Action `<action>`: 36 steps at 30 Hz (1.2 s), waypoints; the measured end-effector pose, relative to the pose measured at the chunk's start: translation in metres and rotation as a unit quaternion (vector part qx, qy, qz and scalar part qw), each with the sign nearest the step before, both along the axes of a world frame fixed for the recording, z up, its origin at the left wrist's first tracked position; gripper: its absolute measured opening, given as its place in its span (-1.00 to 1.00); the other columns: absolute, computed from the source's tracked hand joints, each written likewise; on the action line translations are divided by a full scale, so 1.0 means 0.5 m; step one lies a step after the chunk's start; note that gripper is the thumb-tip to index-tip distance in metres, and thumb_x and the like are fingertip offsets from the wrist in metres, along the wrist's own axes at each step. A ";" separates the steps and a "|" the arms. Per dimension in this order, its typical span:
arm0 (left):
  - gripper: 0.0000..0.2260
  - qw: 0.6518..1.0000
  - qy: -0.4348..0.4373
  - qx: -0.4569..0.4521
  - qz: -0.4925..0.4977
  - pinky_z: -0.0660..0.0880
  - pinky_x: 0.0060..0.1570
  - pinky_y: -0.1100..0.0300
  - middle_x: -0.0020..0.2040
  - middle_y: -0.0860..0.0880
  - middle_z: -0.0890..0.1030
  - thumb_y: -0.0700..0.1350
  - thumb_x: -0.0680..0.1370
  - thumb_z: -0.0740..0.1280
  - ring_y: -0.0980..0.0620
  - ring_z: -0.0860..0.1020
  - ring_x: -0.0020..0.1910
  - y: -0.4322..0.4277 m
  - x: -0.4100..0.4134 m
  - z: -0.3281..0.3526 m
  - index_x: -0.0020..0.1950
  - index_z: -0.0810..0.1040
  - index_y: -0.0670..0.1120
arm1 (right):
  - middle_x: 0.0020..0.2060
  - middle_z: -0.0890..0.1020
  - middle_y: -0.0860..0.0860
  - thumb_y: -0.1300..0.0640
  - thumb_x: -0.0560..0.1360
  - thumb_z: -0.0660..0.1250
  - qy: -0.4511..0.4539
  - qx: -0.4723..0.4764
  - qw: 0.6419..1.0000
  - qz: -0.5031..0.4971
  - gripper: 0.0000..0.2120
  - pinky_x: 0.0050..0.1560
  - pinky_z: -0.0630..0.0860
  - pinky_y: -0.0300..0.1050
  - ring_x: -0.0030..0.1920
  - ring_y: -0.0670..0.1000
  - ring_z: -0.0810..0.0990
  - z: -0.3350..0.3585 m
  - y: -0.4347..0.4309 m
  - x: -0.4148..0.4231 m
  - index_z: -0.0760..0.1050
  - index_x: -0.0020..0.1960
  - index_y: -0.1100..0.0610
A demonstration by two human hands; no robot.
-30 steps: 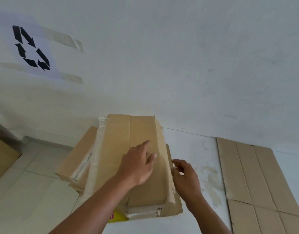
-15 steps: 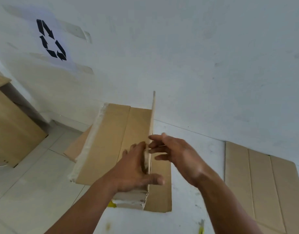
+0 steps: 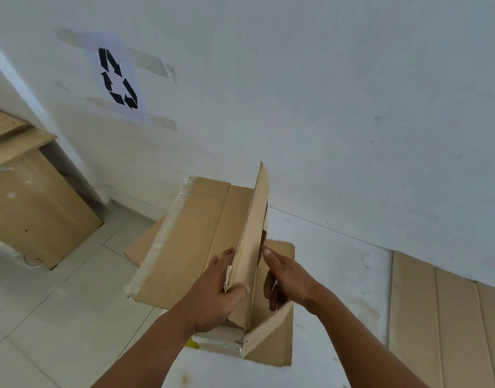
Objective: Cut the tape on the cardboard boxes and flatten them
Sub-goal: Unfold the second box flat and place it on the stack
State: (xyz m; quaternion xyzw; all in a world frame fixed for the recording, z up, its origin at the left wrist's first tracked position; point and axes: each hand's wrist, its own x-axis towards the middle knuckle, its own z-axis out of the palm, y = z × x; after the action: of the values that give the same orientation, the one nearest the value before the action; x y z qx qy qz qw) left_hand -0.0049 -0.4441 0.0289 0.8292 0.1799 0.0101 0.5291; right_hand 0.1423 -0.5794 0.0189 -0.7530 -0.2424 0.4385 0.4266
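Left hand (image 3: 212,292) grips the upright flap (image 3: 254,219) of the cardboard box (image 3: 190,233); right hand (image 3: 288,278) open beside it. Best folded flat along its crease.

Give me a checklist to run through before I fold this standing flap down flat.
1. The left hand grips the flap at its near end: ok.
2. The right hand is open at the flap's other side: ok.
3. The box is flat: not ok, the flap stands upright.
4. The tape along the box's left edge is cut: cannot tell.
5. The flattened cardboard on the right lies apart from the box: ok.
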 end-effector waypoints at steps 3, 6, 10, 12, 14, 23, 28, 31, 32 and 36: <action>-0.52 1.000 -0.005 0.012 -0.013 0.19 0.50 -0.19 0.34 0.25 0.44 0.20 0.49 0.25 0.04 0.30 0.48 0.002 0.007 -0.003 0.41 0.31 0.40 | -0.03 0.64 0.16 -0.37 0.59 -0.08 0.045 -0.027 0.999 0.001 -0.47 -0.26 0.63 0.04 -0.22 0.24 0.71 0.013 0.031 0.026 0.28 0.40 -0.09; -0.58 0.998 -0.020 0.045 -0.044 0.02 0.57 -0.11 0.38 0.39 0.37 0.40 0.52 0.17 0.05 0.21 0.55 0.001 0.018 0.003 0.38 0.26 0.51 | 0.01 0.62 0.13 -0.40 0.58 -0.10 0.088 -0.020 0.992 -0.085 -0.33 -0.12 0.63 0.16 -0.12 0.22 0.72 0.019 0.057 0.054 0.30 0.36 0.10; -0.29 0.998 0.000 0.021 -0.052 -0.26 0.41 0.35 0.25 0.62 -0.03 0.72 0.18 -0.12 0.66 -0.28 0.29 0.007 0.028 0.019 0.26 -0.04 0.48 | 0.01 0.62 0.10 -0.43 0.55 -0.05 0.133 0.023 0.977 -0.167 -0.37 -0.09 0.66 0.24 -0.01 0.21 0.70 0.022 0.056 0.074 0.34 0.41 -0.07; -0.15 0.996 0.000 0.060 -0.066 -0.31 0.47 0.27 0.44 0.46 -0.10 0.73 0.17 -0.21 0.43 -0.33 0.45 0.022 0.051 0.004 0.39 -0.09 0.40 | 0.07 0.63 0.16 -0.48 0.51 -0.05 0.175 0.037 0.973 -0.149 -0.40 -0.06 0.65 0.25 0.03 0.25 0.68 0.024 0.045 0.070 0.47 0.24 -0.11; 0.00 0.981 0.020 0.151 -0.117 -0.35 0.54 0.01 0.63 0.12 -0.11 0.70 0.23 -0.26 0.04 -0.30 0.60 0.048 0.086 -0.021 0.59 -0.06 0.25 | 0.10 0.64 0.20 -0.52 0.46 -0.05 0.196 0.055 0.969 -0.141 -0.31 -0.09 0.64 0.16 0.04 0.27 0.68 0.021 0.031 0.066 0.46 0.32 -0.11; -0.03 0.872 0.134 0.389 -0.266 -0.29 0.53 -0.22 0.64 -0.12 -0.24 0.62 0.34 0.13 -0.21 -0.32 0.59 0.117 0.187 -0.128 0.61 -0.16 0.27 | 0.02 0.69 0.11 0.02 0.61 0.29 0.073 -0.001 0.970 -0.233 -0.70 -0.06 0.67 0.14 -0.01 0.15 0.69 -0.060 0.005 0.085 0.51 0.28 0.12; -0.25 0.853 0.214 0.381 -0.286 -0.24 0.51 -0.32 0.65 -0.06 -0.21 0.39 0.55 0.20 -0.21 -0.28 0.60 0.157 0.155 -0.224 0.63 -0.04 0.21 | -0.06 0.68 -0.04 0.09 0.57 0.37 -0.006 -0.079 0.958 -0.277 -0.78 -0.20 0.67 -0.09 -0.09 -0.01 0.68 -0.170 0.015 0.062 0.56 0.20 0.08; -0.34 0.851 0.264 0.344 -0.295 -0.18 0.50 -0.35 0.65 -0.04 -0.21 0.27 0.61 0.22 -0.23 -0.27 0.60 0.191 0.121 -0.287 0.63 0.01 0.22 | -0.06 0.67 -0.04 0.04 0.55 0.39 -0.037 -0.135 0.940 -0.311 -0.77 -0.07 0.67 0.01 -0.11 0.01 0.66 -0.237 0.027 0.045 0.54 0.18 0.07; -0.37 0.852 0.273 0.333 -0.298 -0.15 0.50 -0.35 0.66 -0.03 -0.20 0.24 0.62 0.22 -0.23 -0.25 0.61 0.202 0.111 -0.305 0.62 0.03 0.22 | -0.02 0.66 -0.02 0.02 0.55 0.39 -0.054 -0.154 0.932 -0.324 -0.72 -0.03 0.65 0.03 -0.09 0.02 0.65 -0.252 0.033 0.040 0.51 0.22 0.07; -0.49 0.872 0.218 0.343 -0.274 0.06 0.50 -0.28 0.65 0.05 -0.06 0.13 0.66 0.21 -0.14 -0.10 0.62 0.239 0.093 -0.354 0.59 0.17 0.14 | 0.37 0.41 0.16 -0.05 0.53 0.39 -0.173 -0.295 0.881 -0.326 -0.18 0.26 0.46 0.11 0.32 0.20 0.44 -0.302 0.057 -0.002 -0.05 0.59 0.02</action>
State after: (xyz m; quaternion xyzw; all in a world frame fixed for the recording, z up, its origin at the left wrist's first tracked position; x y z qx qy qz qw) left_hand 0.0415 -0.3248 -0.1481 0.9558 0.0411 -0.2550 0.1402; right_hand 0.1412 -0.5510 -0.1321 -0.9442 0.0877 0.1888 0.2554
